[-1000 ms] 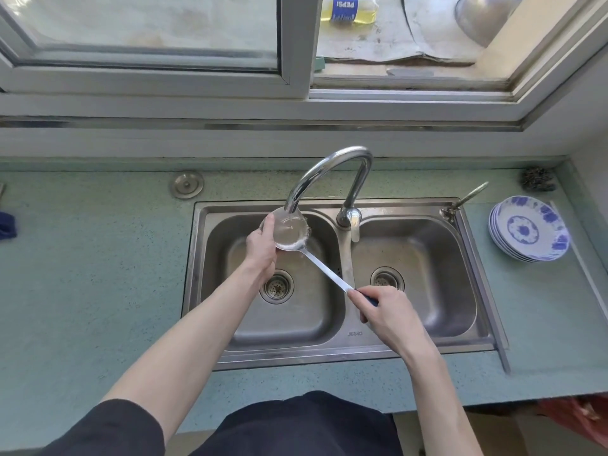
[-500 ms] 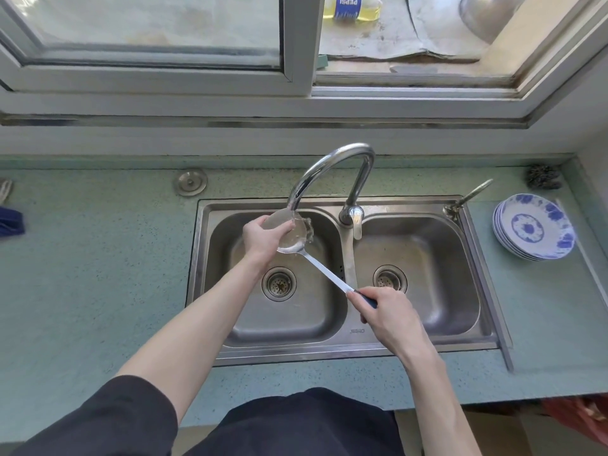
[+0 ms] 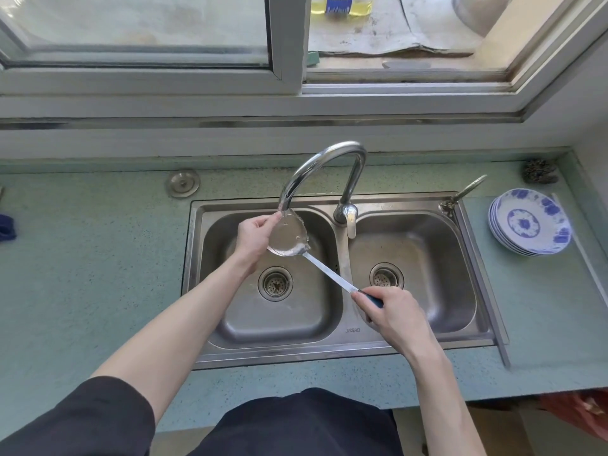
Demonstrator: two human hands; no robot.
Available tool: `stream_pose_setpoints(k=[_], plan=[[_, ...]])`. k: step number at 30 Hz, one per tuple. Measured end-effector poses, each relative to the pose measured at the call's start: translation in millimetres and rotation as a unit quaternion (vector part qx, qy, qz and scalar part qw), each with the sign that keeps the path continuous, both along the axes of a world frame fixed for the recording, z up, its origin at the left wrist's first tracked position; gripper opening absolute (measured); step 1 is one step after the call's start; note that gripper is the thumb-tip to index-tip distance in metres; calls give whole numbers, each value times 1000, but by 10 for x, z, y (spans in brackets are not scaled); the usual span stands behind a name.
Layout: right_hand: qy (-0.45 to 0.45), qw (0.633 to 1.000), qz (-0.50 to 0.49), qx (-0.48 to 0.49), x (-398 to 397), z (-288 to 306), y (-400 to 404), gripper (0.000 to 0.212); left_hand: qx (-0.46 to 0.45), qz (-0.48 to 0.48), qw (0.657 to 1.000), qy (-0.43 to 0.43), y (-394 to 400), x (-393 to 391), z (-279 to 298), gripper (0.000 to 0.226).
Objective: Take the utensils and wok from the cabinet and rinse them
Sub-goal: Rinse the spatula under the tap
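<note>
A steel ladle with a dark blue handle is held over the left basin of the double sink, its bowl right under the spout of the curved tap. Water fills the bowl and spills over its rim. My left hand holds the bowl's left edge, thumb on the rim and fingers behind it. My right hand grips the blue handle over the divider between the basins. No wok is in view.
A stack of blue-and-white plates sits on the green counter right of the sink. A steel scourer lies in the back right corner. A round metal cap is set in the counter behind the sink's left corner. A small side tap stands at the sink's back right.
My left hand has shifted around the ladle's bowl, from its left side to its upper rim. The bowl has tilted and water now spills over its edge. My right hand stays on the handle.
</note>
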State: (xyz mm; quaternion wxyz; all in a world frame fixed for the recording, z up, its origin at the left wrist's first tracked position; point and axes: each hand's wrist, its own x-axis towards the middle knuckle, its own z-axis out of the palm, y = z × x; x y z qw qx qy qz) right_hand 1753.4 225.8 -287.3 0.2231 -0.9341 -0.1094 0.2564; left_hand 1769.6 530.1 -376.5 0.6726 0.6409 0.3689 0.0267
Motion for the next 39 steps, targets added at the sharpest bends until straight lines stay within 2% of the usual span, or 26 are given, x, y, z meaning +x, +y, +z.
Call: stream_pose_setpoints(k=[5, 7, 10, 15, 17, 19, 22, 24, 28, 31, 34, 39], plan=[[-7, 1000, 6, -5, 10, -46, 18, 39, 36, 59, 997, 30, -76, 55, 44, 26], [-21, 1000, 12, -9, 5, -59, 36, 38, 43, 79, 995, 50, -72, 94, 53, 33], [-48, 998, 25, -26, -33, -71, 53, 39, 81, 77, 991, 78, -41, 150, 49, 49], [-70, 997, 25, -26, -88, -73, 108, 40, 153, 57, 980, 112, 20, 216, 61, 58], [-75, 997, 19, -16, -91, -71, 173, 40, 109, 108, 982, 105, -9, 227, 84, 57], [-72, 997, 5, 1, -83, -64, 233, 39, 22, 185, 980, 74, -54, 241, 106, 53], [-73, 997, -3, 14, -62, -47, 293, 37, -75, 266, 961, 29, -154, 235, 176, 60], [-67, 997, -4, 22, -65, -50, 337, 36, -132, 309, 942, 22, -221, 232, 180, 53], [-50, 998, -15, 41, -133, -61, 430, 39, -221, 313, 923, 30, -401, 255, 106, 38], [-43, 998, -20, 44, -134, -65, 422, 40, -281, 280, 918, -16, -520, 239, 121, 30], [-43, 998, -17, 43, -101, -58, 374, 41, -299, 256, 919, -37, -573, 207, 132, 28], [-38, 998, -7, 47, -131, -3, 430, 39, -224, 288, 931, -8, -630, 162, 98, 28]])
